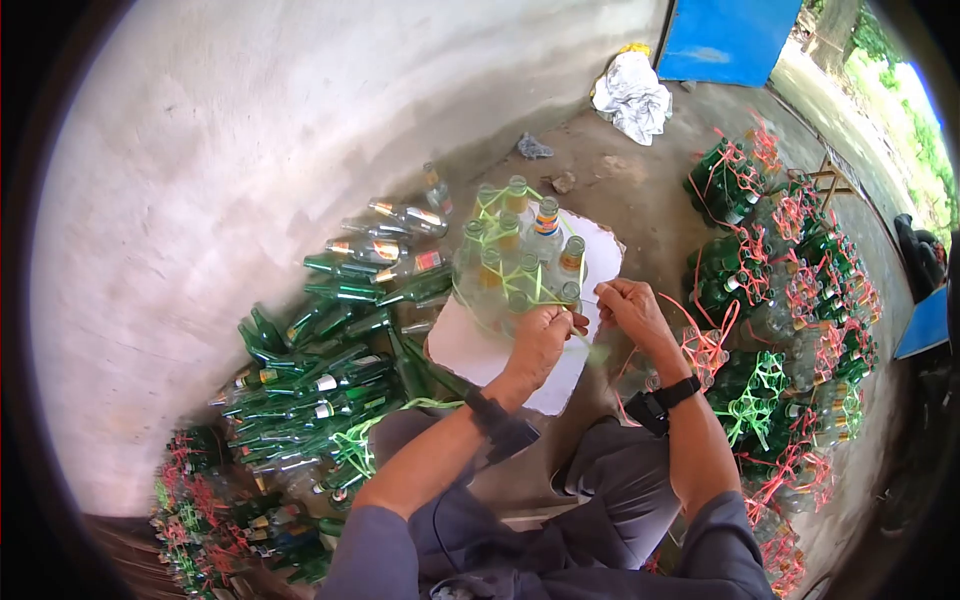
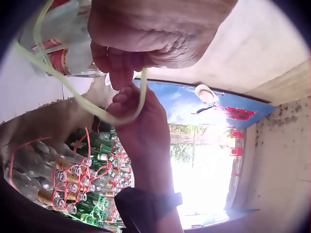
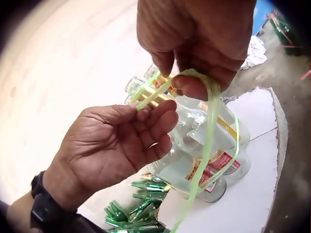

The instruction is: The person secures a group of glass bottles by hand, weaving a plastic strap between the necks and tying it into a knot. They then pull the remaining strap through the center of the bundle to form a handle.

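Several clear glass bottles (image 1: 540, 245) stand bunched upright on a white board (image 1: 603, 240), with light green plastic strip run between their necks and round their bodies. Close to the near side of this bunch, my left hand (image 1: 540, 345) pinches the strip between thumb and forefinger. My right hand (image 1: 638, 315) is just to its right, its fingertips pinching the same strip (image 3: 210, 131). A short length is stretched between both hands in the right wrist view, and a loose tail hangs down from the right fingers. Red and yellow labels (image 3: 221, 162) show on the bottles.
Loose green bottles (image 1: 340, 370) lie heaped on the left by the wall. Bundles of bottles tied with red and green strip (image 1: 790, 290) crowd the right side. A white cloth sack (image 1: 633, 95) lies near the blue door (image 1: 715, 40). Green strips (image 1: 355, 440) lie by the left knee.
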The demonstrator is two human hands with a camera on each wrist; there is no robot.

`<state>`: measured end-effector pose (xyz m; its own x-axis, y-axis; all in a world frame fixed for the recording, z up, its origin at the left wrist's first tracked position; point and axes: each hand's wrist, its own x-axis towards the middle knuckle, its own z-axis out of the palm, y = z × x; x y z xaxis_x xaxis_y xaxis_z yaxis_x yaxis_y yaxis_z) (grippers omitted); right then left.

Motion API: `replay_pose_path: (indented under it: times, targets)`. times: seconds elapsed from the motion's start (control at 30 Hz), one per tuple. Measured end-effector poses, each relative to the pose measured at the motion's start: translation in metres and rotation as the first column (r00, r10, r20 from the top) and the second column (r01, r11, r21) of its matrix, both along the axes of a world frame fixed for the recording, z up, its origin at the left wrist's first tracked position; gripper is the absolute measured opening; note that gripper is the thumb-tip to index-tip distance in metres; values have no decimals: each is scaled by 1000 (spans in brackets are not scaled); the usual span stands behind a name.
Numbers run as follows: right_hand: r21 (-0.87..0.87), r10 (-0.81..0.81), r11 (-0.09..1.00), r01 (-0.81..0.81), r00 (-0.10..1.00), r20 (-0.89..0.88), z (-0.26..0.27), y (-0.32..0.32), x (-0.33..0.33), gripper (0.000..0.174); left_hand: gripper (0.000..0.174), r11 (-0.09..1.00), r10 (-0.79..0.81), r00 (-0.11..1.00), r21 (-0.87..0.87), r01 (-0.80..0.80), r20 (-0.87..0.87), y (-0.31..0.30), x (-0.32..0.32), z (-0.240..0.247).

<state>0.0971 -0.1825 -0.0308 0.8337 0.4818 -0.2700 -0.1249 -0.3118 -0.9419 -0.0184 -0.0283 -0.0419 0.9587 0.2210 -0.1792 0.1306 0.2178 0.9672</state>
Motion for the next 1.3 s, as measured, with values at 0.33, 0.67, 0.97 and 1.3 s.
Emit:
replay_pose_path:
  times: [0.33, 0.67, 0.97, 1.3]
  targets:
    - [-181, 123, 982, -45, 886, 448, -15, 53, 29, 42, 34, 996, -87, 996, 29, 87, -20, 8, -1, -7]
    - [-244, 167, 968, -57, 873, 459, -18, 69, 38, 37, 34, 977, -111, 993, 185, 104, 30, 13, -3, -9]
    - [-374, 104, 925, 61, 908, 407, -23, 68, 31, 49, 34, 966, -150, 987, 223, 134, 60, 19, -9, -14]
    - [-182, -80, 982, 55, 988, -132, -75, 45, 73, 21, 30, 964, -62, 997, 262, 49, 44, 11, -9, -6]
